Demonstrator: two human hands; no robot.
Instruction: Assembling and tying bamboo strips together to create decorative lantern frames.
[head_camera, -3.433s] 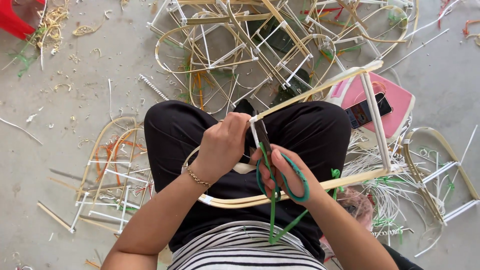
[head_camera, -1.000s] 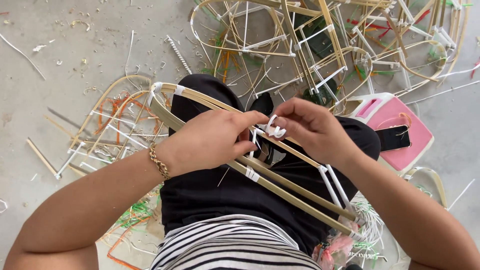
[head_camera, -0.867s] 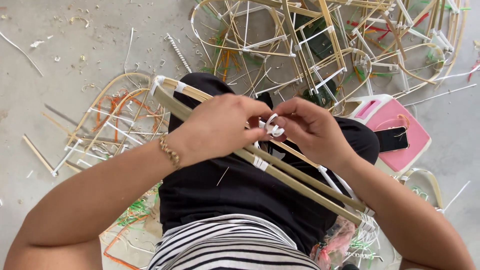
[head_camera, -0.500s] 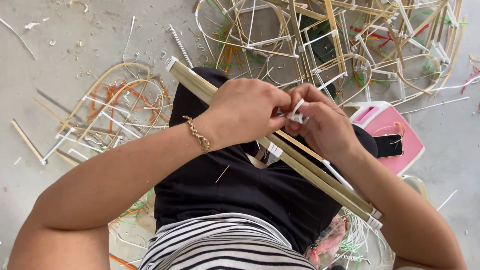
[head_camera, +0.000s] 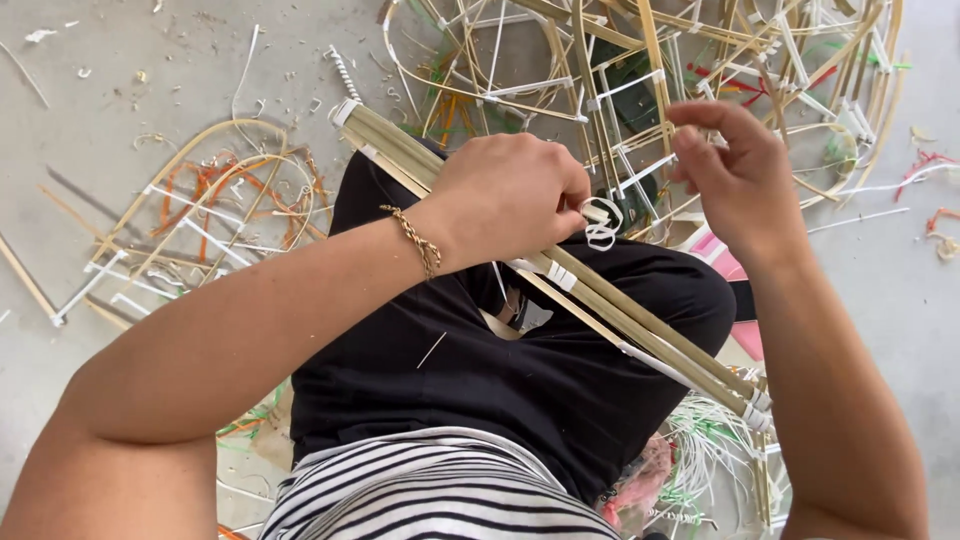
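While I look down through the head camera, my left hand (head_camera: 515, 195) sits at centre frame, its fingers curled tight around a bundle of bamboo strips (head_camera: 640, 325). That bundle runs as a long diagonal from the upper left of centre, where its white-bound end (head_camera: 345, 108) pokes out past my knee, down to the lower right, where more white binding (head_camera: 755, 405) wraps it. It lies across my lap on the black trousers (head_camera: 520, 370). A gold chain bracelet (head_camera: 418, 240) circles the left wrist.

Just right of the left knuckles, a small loop of white plastic strip (head_camera: 600, 225) curls off the bundle; I think it is a loose tail of the binding, though the view is too soft to be sure.

My right hand (head_camera: 745, 180) is up in the upper right, clear of the bundle and holding nothing, the fingers loosely spread and bent, the fingertips (head_camera: 690, 150) pointing left toward the loop.

Behind it, along the top of the frame, lies a heap of finished bamboo frames (head_camera: 640, 70) with white ties. A flatter frame with orange strips (head_camera: 215, 200) lies on the grey concrete floor (head_camera: 120, 90) at the left. A pink object (head_camera: 735, 270) shows beside my right wrist, and a striped shirt (head_camera: 440, 495) fills the bottom.
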